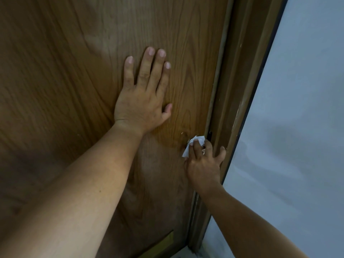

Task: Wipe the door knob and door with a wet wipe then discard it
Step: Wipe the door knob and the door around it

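Bracing door [55,71] with left hand [139,103] spread flat, probably steadying it; gripping wet wipe [192,146] over mostly hidden door knob [189,141] with right hand [202,164], fingers curled.

Your left hand [141,103] lies flat in the middle of the frame, fingers straight and slightly spread, its forearm rising from the lower left. Your right hand [203,164], lower and right of centre, curls its fingers over a wet wipe [198,140], with one finger splayed to the right.
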